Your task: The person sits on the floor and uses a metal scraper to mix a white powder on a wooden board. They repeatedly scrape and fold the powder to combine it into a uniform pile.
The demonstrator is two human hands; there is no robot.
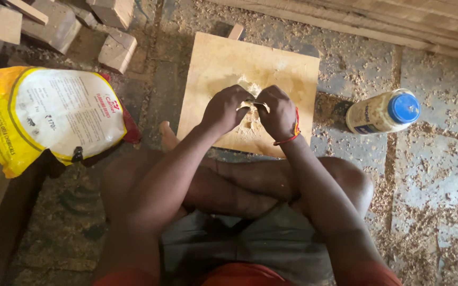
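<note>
Sawdust-strewn stone floor (441, 175), plywood board (223, 58)

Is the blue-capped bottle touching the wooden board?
Apart. The head view shows the bottle lying right of the wooden board, with a strip of sawdust-covered floor between them.

Yellow-and-white sack (49, 114), blue-capped bottle (382, 111), wooden blocks (116, 50) on the shavings-strewn floor (430, 175)

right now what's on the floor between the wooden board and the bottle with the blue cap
In the head view, only stone floor with scattered wood shavings lies between the wooden board and the bottle; no other object sits in that stretch.
</note>
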